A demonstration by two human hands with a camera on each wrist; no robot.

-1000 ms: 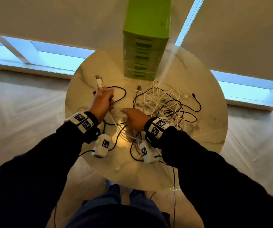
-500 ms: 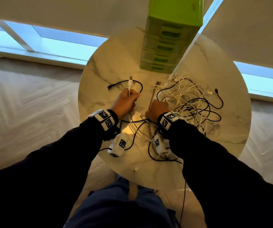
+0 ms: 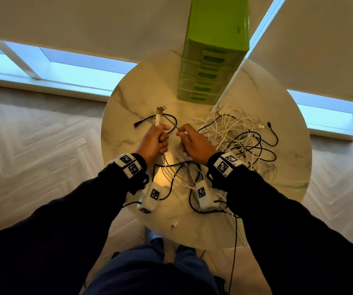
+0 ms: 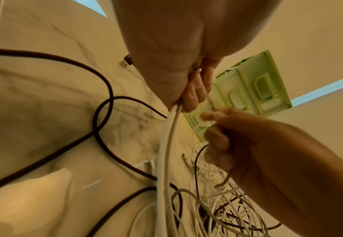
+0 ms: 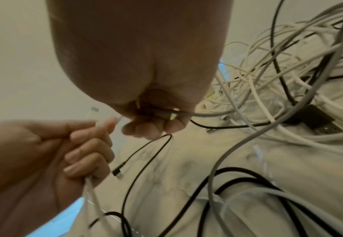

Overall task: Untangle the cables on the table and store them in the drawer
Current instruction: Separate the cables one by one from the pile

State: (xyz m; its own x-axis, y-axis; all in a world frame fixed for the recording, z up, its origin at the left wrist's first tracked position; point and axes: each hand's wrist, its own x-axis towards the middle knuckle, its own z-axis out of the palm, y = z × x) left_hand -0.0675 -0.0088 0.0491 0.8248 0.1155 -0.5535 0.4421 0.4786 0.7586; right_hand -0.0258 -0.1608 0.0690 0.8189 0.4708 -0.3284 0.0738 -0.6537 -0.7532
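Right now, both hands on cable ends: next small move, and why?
Probably draw the grey cable in the right hand clear of the tangled pile. The left hand already holds white cable doubled, and the green drawer unit looks closed.

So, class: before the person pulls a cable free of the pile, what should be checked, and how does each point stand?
1. Left hand has a grip on the white cables: ok.
2. Right hand pinches the grey cable: ok.
3. Held cables free of the pile: not ok, they trail into it.
4. A drawer in the green drawer unit open: not ok, all look closed.
5. Knots inside the pile: cannot tell.
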